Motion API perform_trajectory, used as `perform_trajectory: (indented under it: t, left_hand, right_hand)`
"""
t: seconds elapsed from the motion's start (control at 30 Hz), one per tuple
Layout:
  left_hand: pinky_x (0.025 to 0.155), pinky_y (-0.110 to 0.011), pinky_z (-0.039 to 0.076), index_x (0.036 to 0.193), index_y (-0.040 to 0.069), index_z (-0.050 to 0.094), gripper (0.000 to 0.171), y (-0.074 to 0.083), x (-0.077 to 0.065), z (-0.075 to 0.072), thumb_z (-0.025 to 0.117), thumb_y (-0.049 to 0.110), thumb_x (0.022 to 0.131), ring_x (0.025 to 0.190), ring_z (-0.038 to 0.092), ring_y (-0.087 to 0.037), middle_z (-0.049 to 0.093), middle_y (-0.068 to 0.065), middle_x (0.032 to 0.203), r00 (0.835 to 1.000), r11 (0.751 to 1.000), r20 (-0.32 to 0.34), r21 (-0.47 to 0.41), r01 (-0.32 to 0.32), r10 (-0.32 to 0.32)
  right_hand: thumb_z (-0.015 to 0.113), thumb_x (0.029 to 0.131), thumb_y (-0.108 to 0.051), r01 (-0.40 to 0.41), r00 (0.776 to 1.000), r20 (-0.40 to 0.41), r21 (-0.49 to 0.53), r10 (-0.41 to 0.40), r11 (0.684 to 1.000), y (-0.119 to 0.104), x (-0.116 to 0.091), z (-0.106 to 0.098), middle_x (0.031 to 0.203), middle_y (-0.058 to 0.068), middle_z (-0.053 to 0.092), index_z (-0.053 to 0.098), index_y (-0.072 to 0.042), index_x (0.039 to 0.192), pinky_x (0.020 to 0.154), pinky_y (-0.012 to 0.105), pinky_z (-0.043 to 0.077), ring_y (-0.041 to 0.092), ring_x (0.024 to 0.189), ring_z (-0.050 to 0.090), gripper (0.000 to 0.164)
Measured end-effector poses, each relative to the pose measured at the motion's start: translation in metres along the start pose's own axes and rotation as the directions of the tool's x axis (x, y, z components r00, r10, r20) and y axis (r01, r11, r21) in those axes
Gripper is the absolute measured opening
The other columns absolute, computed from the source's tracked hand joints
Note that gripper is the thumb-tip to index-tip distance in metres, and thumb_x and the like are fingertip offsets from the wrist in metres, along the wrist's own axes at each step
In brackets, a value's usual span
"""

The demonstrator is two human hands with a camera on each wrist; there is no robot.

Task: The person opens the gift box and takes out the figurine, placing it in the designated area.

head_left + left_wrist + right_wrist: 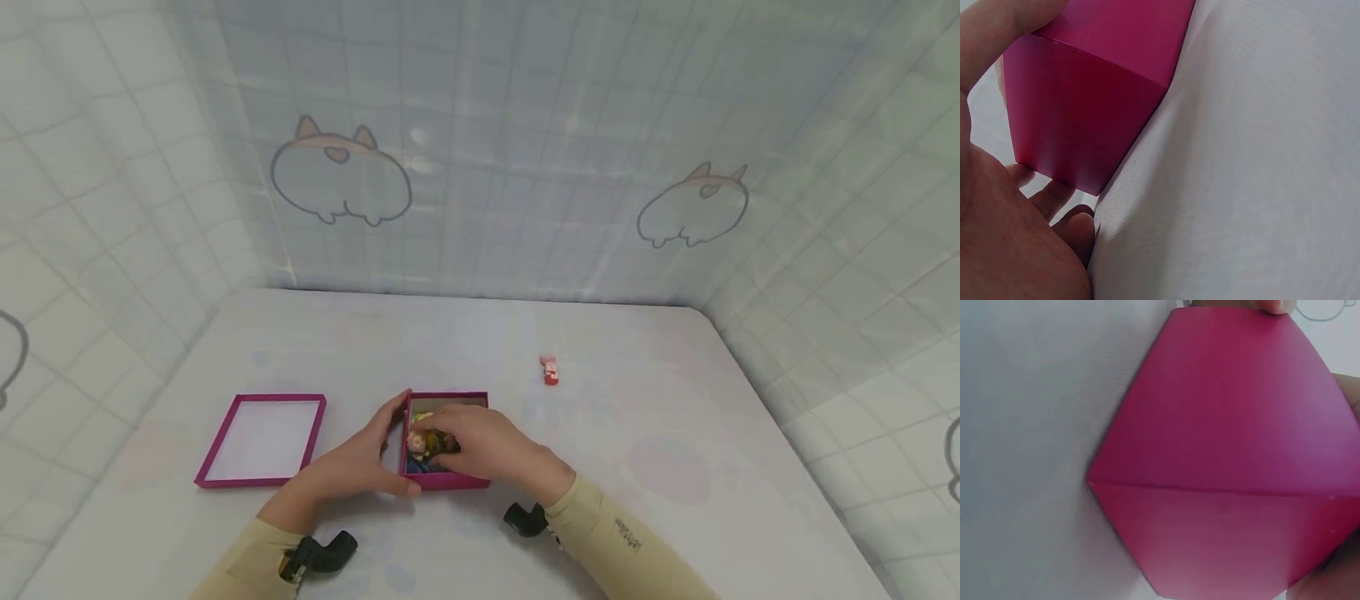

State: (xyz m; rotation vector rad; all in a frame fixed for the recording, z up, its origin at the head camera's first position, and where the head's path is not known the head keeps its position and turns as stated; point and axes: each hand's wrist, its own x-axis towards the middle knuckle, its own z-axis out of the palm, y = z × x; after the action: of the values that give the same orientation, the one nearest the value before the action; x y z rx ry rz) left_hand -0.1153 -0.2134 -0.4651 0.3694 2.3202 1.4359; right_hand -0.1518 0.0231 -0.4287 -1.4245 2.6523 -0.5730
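Note:
An uncovered magenta box (461, 482) stands on the table with several small colourful figurines (417, 443) inside. My left hand (358, 460) grips its left side, thumb at the front corner and fingers along the back. In the left wrist view that hand (1016, 231) spans the magenta side of the box (1079, 119). From above, my right hand (487, 440) reaches into the box, its bent fingers and thumb pinching a yellowish figurine, mostly covered by the hand. The right wrist view is filled by the outer walls of the box (1222, 412).
A magenta-rimmed lid (247, 482) with a white inside lies to the left on the white table (630, 542). Further back, right of the box, lies a small pink and red figurine (551, 372). Curtains with a grid pattern (480, 167) surround the table's back and sides.

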Motion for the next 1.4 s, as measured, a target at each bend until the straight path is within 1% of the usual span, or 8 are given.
perform_trajectory:
  t: [0.17,0.33,0.43,0.63,0.93,1.1,1.23,1.4]
  left_hand:
    - [0.113,-0.056,0.025,0.158,0.025,0.001,0.129,-0.003,0.001,0.001,0.091,0.037,0.066,0.149,0.008,-0.03,0.007,-0.007,0.164,1.0,1.0,0.009,-0.026,0.007,-0.007]
    - [0.114,-0.055,0.022,0.158,0.025,0.001,0.129,-0.005,0.004,-0.002,0.091,0.038,0.066,0.149,0.006,-0.028,0.006,-0.005,0.164,1.0,1.0,-0.001,-0.02,-0.01,0.01]
    - [0.114,-0.056,0.024,0.158,0.025,0.002,0.129,-0.007,0.004,-0.003,0.091,0.039,0.066,0.149,0.007,-0.029,0.006,-0.005,0.164,1.0,1.0,-0.011,-0.018,-0.01,0.01]
    - [0.113,-0.057,0.026,0.158,0.024,0.001,0.13,-0.009,0.001,-0.002,0.091,0.039,0.066,0.149,0.008,-0.03,0.006,-0.007,0.164,1.0,1.0,-0.007,-0.008,-0.01,0.01]
    - [0.113,-0.056,0.026,0.158,0.025,0.001,0.129,-0.005,-0.002,-0.001,0.091,0.039,0.066,0.149,0.009,-0.027,0.007,-0.005,0.164,1.0,1.0,-0.002,-0.005,-0.009,0.009]
    - [0.113,-0.055,0.026,0.157,0.028,0.001,0.129,-0.003,-0.002,-0.003,0.091,0.04,0.066,0.149,0.009,-0.026,0.007,-0.003,0.163,1.0,1.0,-0.01,0.001,-0.004,0.004]
    - [0.113,-0.056,0.026,0.158,0.026,0.002,0.129,-0.002,-0.004,-0.002,0.091,0.04,0.066,0.149,0.01,-0.028,0.007,-0.004,0.164,1.0,1.0,-0.019,0.004,-0.007,0.007]
    - [0.113,-0.055,0.026,0.158,0.025,0.001,0.129,-0.001,-0.004,0.0,0.091,0.041,0.066,0.149,0.009,-0.027,0.007,-0.005,0.164,1.0,1.0,-0.013,0.009,-0.01,0.01]
  right_hand:
    - [0.076,0.089,-0.033,0.008,1.0,0.017,0.0,-0.008,1.0,0.002,0.002,0.002,0.12,-0.012,0.064,0.064,-0.022,0.133,0.092,0.018,0.048,-0.002,0.107,0.055,0.047]
    - [0.075,0.089,-0.034,0.025,1.0,-0.009,0.004,-0.025,1.0,0.004,0.007,0.001,0.117,-0.012,0.066,0.066,-0.02,0.13,0.092,0.017,0.048,-0.003,0.105,0.057,0.044]
    - [0.074,0.09,-0.033,0.037,0.999,-0.009,0.002,-0.037,0.999,0.003,0.011,0.001,0.118,-0.012,0.066,0.066,-0.02,0.13,0.094,0.018,0.047,-0.002,0.107,0.057,0.043]
    - [0.075,0.089,-0.036,0.039,0.999,0.015,-0.025,-0.039,0.999,0.0,0.013,0.002,0.12,-0.012,0.066,0.066,-0.02,0.13,0.095,0.019,0.047,-0.002,0.106,0.057,0.044]
    - [0.072,0.091,-0.04,0.055,0.998,-0.027,-0.044,-0.056,0.998,0.001,0.01,0.005,0.118,-0.013,0.067,0.067,-0.02,0.129,0.091,0.018,0.049,-0.003,0.103,0.06,0.044]
    - [0.073,0.09,-0.037,0.099,0.994,-0.046,-0.069,-0.102,0.993,0.001,0.01,0.005,0.117,-0.013,0.067,0.067,-0.02,0.128,0.093,0.017,0.048,-0.003,0.105,0.059,0.042]
    - [0.074,0.091,-0.033,0.119,0.992,-0.033,-0.097,-0.123,0.988,0.001,0.01,0.004,0.12,-0.01,0.066,0.066,-0.018,0.131,0.096,0.018,0.046,-0.001,0.109,0.058,0.044]
    - [0.074,0.091,-0.033,0.121,0.992,-0.013,-0.129,-0.124,0.984,0.0,0.011,0.004,0.121,-0.008,0.066,0.065,-0.017,0.133,0.098,0.018,0.045,0.001,0.112,0.058,0.046]
